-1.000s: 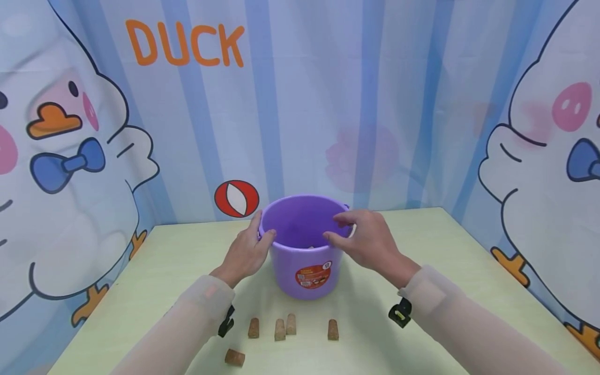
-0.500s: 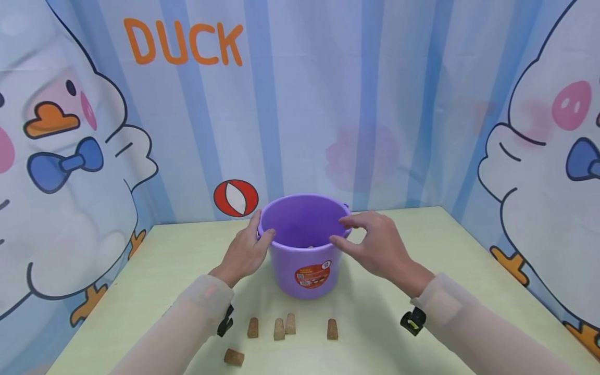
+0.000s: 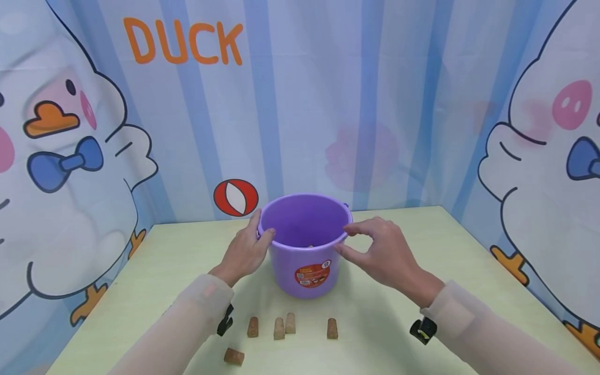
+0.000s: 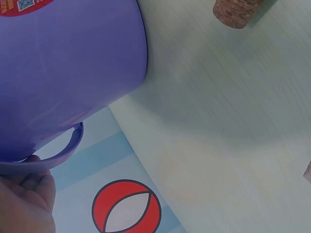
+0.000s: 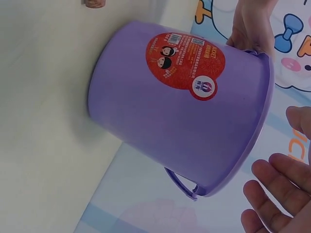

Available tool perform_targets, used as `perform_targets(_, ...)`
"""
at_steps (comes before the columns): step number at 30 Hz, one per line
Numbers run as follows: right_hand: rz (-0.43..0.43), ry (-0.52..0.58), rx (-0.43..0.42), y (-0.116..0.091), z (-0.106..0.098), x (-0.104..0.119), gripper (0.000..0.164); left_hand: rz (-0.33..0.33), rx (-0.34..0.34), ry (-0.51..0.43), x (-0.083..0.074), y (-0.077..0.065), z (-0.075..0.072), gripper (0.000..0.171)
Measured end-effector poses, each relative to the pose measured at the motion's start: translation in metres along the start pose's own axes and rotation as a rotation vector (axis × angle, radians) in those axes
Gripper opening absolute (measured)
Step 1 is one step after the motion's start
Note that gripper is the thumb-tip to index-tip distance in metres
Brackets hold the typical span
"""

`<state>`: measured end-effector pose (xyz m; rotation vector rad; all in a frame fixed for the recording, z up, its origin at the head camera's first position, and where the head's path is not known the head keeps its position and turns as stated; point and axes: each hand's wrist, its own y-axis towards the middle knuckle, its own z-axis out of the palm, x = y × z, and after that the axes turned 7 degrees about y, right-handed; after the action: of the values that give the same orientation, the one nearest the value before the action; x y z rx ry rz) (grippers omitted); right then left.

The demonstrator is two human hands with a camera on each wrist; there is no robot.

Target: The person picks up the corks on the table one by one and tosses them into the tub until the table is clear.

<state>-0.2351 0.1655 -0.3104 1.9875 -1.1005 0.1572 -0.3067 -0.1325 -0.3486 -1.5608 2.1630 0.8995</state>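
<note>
A purple plastic bucket (image 3: 304, 271) with a red label stands upright on the table. My left hand (image 3: 244, 252) grips its left rim, thumb over the edge; in the left wrist view those fingers are by the bucket's handle (image 4: 63, 154). At the right side of the rim hovers my right hand (image 3: 384, 252), its thumb and fingers apart with nothing between them. The right wrist view shows those fingers (image 5: 286, 189) loosely bent, clear of the bucket. Only a tiny pale bit shows inside the bucket; the rest of its floor is hidden.
Several corks lie on the pale table (image 3: 154, 291) before the bucket, among them one cork (image 3: 332, 328) to the right and another cork (image 3: 234, 357) on its side near the front. A duck-print curtain (image 3: 309, 104) hangs behind and at both sides.
My right hand has drawn back to the right, from over the bucket's mouth to just outside its right rim. The left hand and the corks stay where they were.
</note>
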Motion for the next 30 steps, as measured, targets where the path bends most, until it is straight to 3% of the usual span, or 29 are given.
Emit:
perform_targets(13,-0.026,-0.009,-0.001,-0.015,0.000,-0.001,0.038,-0.011,-0.001,0.012,0.000,0.001,0.001,0.076)
perform_targets(25,-0.009,-0.045,0.047,-0.026,0.004,-0.004,0.036,-0.010,0.002,0.010,0.000,0.001,0.000,0.076)
perform_targets(30,-0.041,-0.059,0.080,-0.030,0.006,-0.007,0.035,-0.013,0.002,0.010,0.000,0.001,0.000,0.076)
